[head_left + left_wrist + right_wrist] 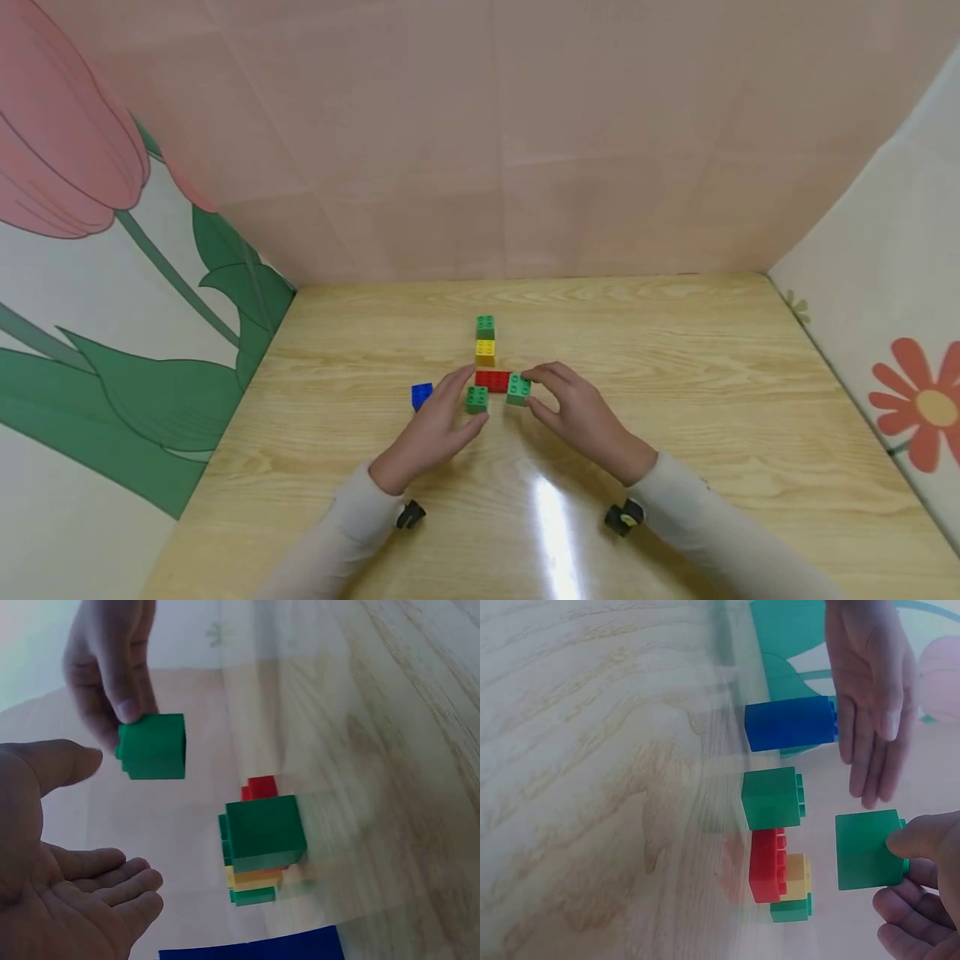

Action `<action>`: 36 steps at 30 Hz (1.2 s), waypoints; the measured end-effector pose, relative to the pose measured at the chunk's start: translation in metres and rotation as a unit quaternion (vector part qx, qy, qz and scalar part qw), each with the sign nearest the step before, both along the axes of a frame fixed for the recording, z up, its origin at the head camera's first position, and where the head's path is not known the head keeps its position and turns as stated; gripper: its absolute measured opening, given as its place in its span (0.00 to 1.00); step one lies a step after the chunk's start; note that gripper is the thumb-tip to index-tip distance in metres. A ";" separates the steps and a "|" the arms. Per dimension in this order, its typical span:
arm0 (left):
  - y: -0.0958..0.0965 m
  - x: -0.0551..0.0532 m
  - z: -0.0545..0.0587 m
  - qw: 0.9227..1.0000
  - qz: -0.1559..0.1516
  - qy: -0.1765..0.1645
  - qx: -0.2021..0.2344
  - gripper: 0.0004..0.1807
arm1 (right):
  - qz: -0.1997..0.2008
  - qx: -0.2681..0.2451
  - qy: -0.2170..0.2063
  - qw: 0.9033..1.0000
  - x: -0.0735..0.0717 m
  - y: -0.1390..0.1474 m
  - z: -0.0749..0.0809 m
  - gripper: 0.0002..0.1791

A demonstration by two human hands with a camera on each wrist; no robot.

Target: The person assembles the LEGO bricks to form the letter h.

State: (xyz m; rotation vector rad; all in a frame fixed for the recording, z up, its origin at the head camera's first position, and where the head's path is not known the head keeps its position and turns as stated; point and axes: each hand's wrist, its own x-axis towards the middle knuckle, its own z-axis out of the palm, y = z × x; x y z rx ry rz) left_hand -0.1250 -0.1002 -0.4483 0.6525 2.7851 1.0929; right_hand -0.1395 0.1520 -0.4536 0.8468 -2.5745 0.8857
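Observation:
My right hand (588, 417) pinches a green toy building brick (518, 389) between thumb and fingers. In the right wrist view this held brick (868, 850) is off the table, its studs toward the palm. My left hand (431, 437) holds nothing; its fingers are extended and the thumb stands apart. Between the hands, a second green brick (477, 399) rests on the table just in front of a longer red brick (492, 382). A blue brick (422, 396), partly hidden by the left hand in the head view, stands to the left.
Behind the red brick, a yellow brick (485, 352) and another green brick (485, 326) stand in a line on the wooden table (675, 367). A pink backdrop (495, 167) rises at the table's far edge, with flower-printed panels on both sides.

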 end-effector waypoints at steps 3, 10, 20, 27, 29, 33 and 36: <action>0.002 -0.002 -0.004 1.000 0.006 0.005 -0.005 0.40 | 0.002 0.001 0.002 1.000 0.000 0.000 -0.001 0.21; 0.008 -0.007 -0.013 0.998 0.026 -0.006 -0.051 0.39 | 0.001 -0.001 0.001 1.000 0.001 0.000 -0.001 0.21; 0.010 -0.010 -0.023 0.997 0.030 0.000 -0.067 0.36 | 0.000 -0.005 -0.004 1.000 0.002 -0.001 -0.004 0.21; 0.010 -0.010 -0.030 0.997 0.028 0.000 -0.067 0.31 | 0.004 -0.001 -0.003 1.000 0.001 -0.001 -0.006 0.21; 0.010 -0.010 -0.031 0.997 0.029 0.002 -0.073 0.30 | 0.005 0.002 -0.002 1.000 0.001 -0.002 -0.006 0.21; 0.010 -0.012 -0.032 0.996 0.034 0.008 -0.086 0.26 | 0.006 0.005 0.000 1.000 0.001 -0.002 -0.007 0.21; 0.010 -0.013 -0.033 0.995 0.040 0.008 -0.088 0.23 | 0.007 0.006 0.002 1.000 0.001 -0.002 -0.009 0.21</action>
